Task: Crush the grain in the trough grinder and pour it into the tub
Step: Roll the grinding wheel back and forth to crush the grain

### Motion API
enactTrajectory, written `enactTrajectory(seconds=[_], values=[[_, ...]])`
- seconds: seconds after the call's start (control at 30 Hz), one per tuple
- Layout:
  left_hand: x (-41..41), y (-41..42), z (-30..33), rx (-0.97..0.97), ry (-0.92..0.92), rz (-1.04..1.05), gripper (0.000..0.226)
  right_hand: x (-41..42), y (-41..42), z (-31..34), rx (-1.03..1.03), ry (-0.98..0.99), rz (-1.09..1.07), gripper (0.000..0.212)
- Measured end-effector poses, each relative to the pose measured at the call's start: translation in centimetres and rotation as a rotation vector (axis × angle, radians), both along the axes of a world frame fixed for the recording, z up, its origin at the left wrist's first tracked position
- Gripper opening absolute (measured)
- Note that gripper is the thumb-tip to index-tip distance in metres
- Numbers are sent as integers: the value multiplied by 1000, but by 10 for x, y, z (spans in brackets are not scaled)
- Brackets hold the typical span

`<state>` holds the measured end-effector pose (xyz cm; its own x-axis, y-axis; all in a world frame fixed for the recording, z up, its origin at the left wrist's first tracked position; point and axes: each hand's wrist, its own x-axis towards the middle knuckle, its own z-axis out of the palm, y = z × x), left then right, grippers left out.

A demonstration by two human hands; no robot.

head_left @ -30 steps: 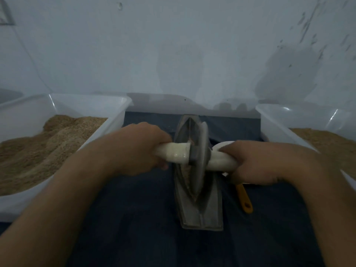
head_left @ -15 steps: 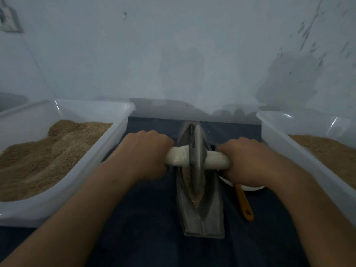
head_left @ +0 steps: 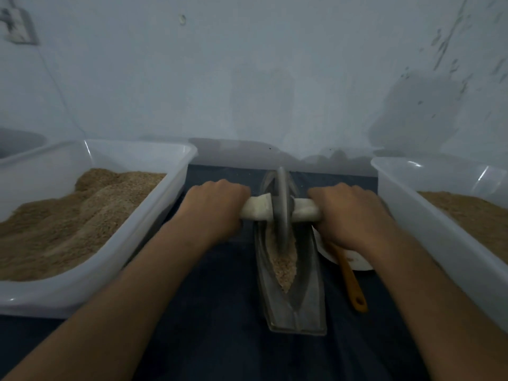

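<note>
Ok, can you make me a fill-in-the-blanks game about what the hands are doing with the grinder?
1. Both hands, left hand and right hand, grip the white ____ on either side of the wheel.
2. The wheel stands in the metal ____, on the grain.
3. The spoon's handle beside the grinder is ____ in colour.

Missing words: handle; trough; orange

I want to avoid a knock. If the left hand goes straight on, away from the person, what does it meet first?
Probably the wall: beyond the left hand only dark cloth shows. Depth is unclear.
</note>
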<state>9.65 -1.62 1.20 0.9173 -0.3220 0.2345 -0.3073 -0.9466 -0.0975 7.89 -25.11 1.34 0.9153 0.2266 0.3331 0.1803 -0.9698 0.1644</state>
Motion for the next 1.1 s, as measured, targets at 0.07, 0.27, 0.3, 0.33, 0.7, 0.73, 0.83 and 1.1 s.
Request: enactTrajectory(seconds=[0.07, 0.27, 0.3, 0.33, 0.7, 0.73, 0.83, 1.1], values=[[-12, 6, 12, 31, 188, -45, 30, -14, -5, 14, 12, 228, 48, 18], [-19, 9, 13, 41, 265, -63, 36, -24, 1, 21, 27, 276, 63, 12], [-13, 7, 10, 9, 219, -38, 33, -17, 4, 18, 7, 197, 32, 13], [-7, 4, 8, -39, 167, -7, 30, -10, 6, 15, -5, 112, -7, 17], [-19, 13, 20, -1, 323, -80, 28, -24, -7, 22, 43, 355, 60, 13], [-25, 15, 22, -2, 376, -108, 29, -31, -7, 25, 73, 416, 75, 15], [-31, 16, 22, 0, 362, -127, 32, -35, -4, 26, 61, 384, 77, 15], [9, -7, -16, -118, -146, 79, 16, 6, 8, -3, -31, -209, -14, 24]])
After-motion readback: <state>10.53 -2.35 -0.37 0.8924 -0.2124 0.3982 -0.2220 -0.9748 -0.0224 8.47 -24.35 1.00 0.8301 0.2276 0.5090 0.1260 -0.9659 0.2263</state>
